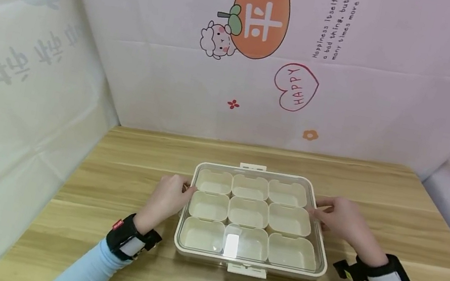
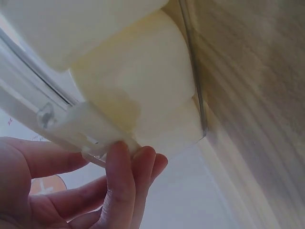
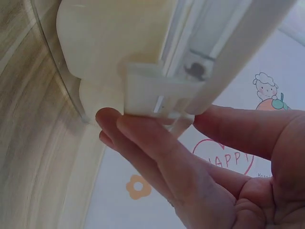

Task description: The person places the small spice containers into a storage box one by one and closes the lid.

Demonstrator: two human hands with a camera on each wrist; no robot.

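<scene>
As hands (image 1: pixel 256 206) pinch clasps (box (image 1: pixel 248 260) lidded)

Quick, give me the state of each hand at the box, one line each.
Left hand: fingertips curled under the side latch of the compartment box, gripping it.
Right hand: fingers and thumb pinching the opposite side latch.

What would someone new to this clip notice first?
A cream nine-compartment box with a clear lid sits mid-table, every visible cup bare. The left hand and right hand flank it, fingers on the side latches. Behind, the wall carries a big orange persimmon sticker.
</scene>
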